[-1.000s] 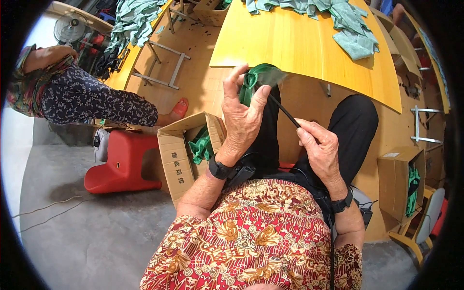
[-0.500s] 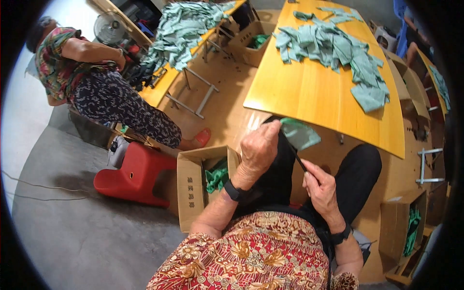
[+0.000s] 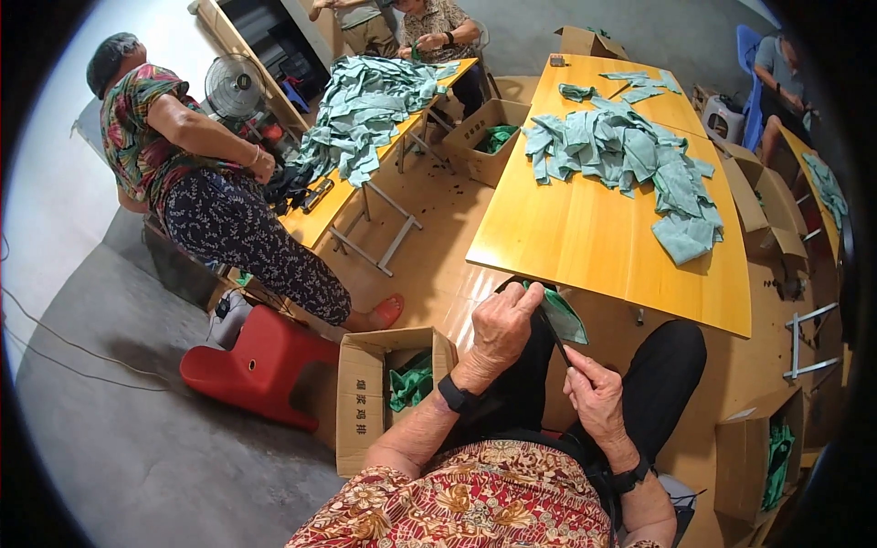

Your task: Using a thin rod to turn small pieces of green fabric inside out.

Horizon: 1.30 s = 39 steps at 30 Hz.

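Note:
My left hand (image 3: 501, 331) is closed at the near edge of the yellow table, pinching a small green cloth piece (image 3: 566, 318) that hangs from its fingertips. In my right hand (image 3: 596, 395), just to the right and nearer, is a thin black stick (image 3: 554, 334), its far end reaching up beside the cloth. Whether the stick's tip is inside the cloth is hidden by my left fingers. Both hands are above my lap, over black trousers.
Pale green cloth pieces (image 3: 630, 151) are heaped on the yellow table (image 3: 548, 233). Green cloth lies in a cardboard box (image 3: 358, 388) at my left and another box (image 3: 742, 461) at right. A red stool (image 3: 260, 361) stands near a co-worker (image 3: 215, 183). Other people sit farther off.
The view has tilted upward, bringing more people at the back into sight. The cloth at my left hand has swung closer to the stick and looks narrower. Both hands keep their grips.

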Available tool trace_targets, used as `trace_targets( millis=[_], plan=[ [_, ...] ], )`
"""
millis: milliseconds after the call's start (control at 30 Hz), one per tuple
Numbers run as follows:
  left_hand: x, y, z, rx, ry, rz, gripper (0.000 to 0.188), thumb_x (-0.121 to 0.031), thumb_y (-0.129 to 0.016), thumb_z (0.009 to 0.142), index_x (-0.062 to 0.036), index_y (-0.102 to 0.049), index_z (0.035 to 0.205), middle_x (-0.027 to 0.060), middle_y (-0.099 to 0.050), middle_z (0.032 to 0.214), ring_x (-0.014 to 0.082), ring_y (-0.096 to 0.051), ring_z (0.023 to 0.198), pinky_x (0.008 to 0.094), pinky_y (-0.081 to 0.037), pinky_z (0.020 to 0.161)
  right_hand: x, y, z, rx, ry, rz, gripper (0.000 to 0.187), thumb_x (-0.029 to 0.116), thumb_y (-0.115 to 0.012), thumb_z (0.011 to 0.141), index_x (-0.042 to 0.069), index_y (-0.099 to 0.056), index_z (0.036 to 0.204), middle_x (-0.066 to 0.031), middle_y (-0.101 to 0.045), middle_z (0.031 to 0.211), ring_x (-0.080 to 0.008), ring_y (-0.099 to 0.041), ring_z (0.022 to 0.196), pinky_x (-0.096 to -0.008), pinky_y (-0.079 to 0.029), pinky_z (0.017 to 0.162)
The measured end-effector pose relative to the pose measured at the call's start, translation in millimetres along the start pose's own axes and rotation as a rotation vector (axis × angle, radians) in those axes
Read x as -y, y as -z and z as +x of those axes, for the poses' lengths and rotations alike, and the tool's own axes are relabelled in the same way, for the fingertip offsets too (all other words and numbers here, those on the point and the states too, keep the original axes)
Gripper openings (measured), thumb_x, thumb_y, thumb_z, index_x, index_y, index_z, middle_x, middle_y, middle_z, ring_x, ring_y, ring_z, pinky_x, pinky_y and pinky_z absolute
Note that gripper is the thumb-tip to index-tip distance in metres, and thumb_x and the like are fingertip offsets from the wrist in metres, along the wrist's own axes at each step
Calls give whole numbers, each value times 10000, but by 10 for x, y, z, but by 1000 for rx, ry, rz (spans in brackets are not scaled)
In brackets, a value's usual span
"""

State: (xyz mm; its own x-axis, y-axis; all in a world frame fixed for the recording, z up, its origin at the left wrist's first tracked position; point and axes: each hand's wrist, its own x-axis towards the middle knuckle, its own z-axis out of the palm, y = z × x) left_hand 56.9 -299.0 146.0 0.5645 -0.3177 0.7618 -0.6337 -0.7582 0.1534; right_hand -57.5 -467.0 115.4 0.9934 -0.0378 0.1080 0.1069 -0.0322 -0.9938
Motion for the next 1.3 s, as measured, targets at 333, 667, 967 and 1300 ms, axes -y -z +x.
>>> trace_targets(
  millis=[333, 667, 967, 1300],
  plan=[
    [-23, 64, 207, -246, -3, -223, 227, 13, -654, 790, -75, -642, 999, 121, -646, 878, 310, -648, 741, 367, -521, 630, 100, -48, 42, -59, 51, -8, 323, -15, -534, 934, 4, -631, 1241, -7, -588, 747, -59, -494, 599, -206, -420, 558],
    [40, 37, 58, -56, 350, -511, 195, 24, -625, 885, -28, -662, 1069, 35, -675, 873, 91, -622, 746, 227, -495, 653, 206, 23, 19, 20, 61, -100, 345, -24, -562, 915, -6, -608, 1257, -97, -667, 840, -116, -616, 671, -247, -501, 628],
    [157, -18, -2, -73, 746, -962, 76, -69, -619, 933, 1, -609, 961, -5, -639, 815, 32, -556, 711, 186, -453, 636, 261, 65, -46, 43, 171, -283, 340, -1, -623, 873, -5, -636, 1212, -192, -700, 1081, -245, -709, 950, -292, -542, 804],
    [201, -128, -95, -48, 755, -979, 70, -78, -604, 949, -8, -598, 950, -17, -617, 812, 38, -542, 735, 192, -446, 660, 268, 86, -37, 57, 57, -238, 315, 1, -614, 879, -18, -643, 1192, -191, -703, 1071, -227, -707, 961, -287, -541, 824]
  ],
)
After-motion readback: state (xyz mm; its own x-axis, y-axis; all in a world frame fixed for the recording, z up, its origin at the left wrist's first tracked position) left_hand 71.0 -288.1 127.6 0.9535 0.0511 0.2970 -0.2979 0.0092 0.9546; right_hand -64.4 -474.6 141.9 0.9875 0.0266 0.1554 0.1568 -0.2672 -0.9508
